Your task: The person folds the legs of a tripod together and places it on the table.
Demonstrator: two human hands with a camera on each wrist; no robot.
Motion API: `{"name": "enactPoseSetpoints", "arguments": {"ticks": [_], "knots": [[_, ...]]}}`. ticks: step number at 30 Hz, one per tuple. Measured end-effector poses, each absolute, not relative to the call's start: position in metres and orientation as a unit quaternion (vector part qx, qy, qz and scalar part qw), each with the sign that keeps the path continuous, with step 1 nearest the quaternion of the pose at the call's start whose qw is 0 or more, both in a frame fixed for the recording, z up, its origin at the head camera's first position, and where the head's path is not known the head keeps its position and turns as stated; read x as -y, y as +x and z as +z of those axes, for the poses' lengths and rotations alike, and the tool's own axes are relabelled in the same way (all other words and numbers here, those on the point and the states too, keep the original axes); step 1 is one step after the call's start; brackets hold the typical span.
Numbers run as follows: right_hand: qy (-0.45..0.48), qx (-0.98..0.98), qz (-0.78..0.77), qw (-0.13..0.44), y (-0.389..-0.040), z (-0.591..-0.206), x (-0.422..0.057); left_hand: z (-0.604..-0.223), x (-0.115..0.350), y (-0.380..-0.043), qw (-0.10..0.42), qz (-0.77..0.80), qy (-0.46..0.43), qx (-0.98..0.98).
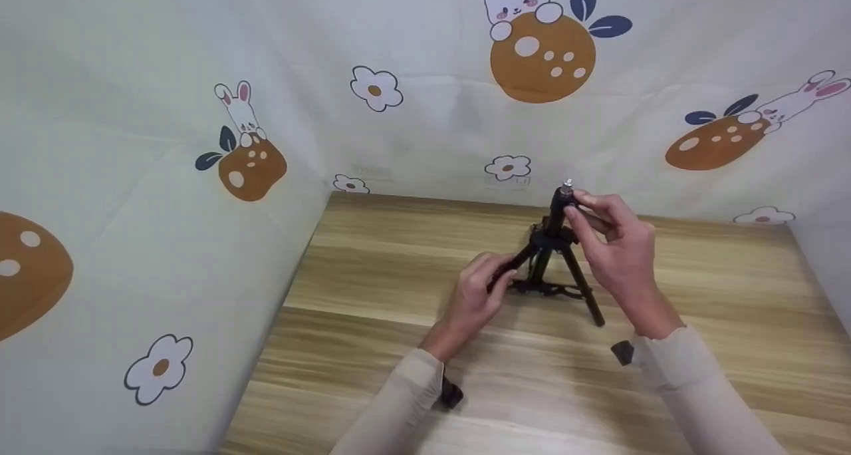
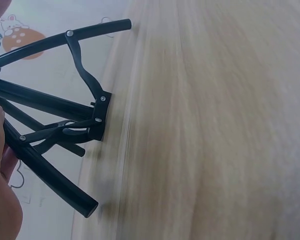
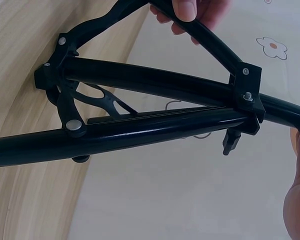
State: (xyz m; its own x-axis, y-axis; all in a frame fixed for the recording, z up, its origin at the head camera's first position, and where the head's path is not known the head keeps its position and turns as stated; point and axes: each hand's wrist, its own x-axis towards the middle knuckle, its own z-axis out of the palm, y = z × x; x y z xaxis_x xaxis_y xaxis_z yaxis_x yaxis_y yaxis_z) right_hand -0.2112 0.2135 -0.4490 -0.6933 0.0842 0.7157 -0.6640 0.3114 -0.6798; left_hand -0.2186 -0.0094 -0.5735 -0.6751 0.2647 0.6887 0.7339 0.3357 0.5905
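Note:
A small black tripod stands with its legs spread over the wooden table, a silver screw tip at its top. The left hand grips one leg, thumb on the near side; in the right wrist view, its thumb and fingers close round that leg. Up at the collar of the centre column, the right hand pinches between thumb and forefinger just below the screw. Braces join the legs to the lower hub, seen in the left wrist view. A small knob juts from the upper hub.
The wood-grain table is bounded by pale cloth walls printed with bunnies, oranges and flowers. The back wall rises just behind the tripod. Small black pieces show at both sleeves.

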Motion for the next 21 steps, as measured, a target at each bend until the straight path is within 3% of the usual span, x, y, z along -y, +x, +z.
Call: {"name": "enactPoseSetpoints", "arguments": {"ticks": [21], "knots": [[0.202,0.721,0.572,0.334,-0.2106,-0.4482,-0.214,-0.5733,0.0039,-0.2213,0.248,-0.497,-0.313,0.77]]}}
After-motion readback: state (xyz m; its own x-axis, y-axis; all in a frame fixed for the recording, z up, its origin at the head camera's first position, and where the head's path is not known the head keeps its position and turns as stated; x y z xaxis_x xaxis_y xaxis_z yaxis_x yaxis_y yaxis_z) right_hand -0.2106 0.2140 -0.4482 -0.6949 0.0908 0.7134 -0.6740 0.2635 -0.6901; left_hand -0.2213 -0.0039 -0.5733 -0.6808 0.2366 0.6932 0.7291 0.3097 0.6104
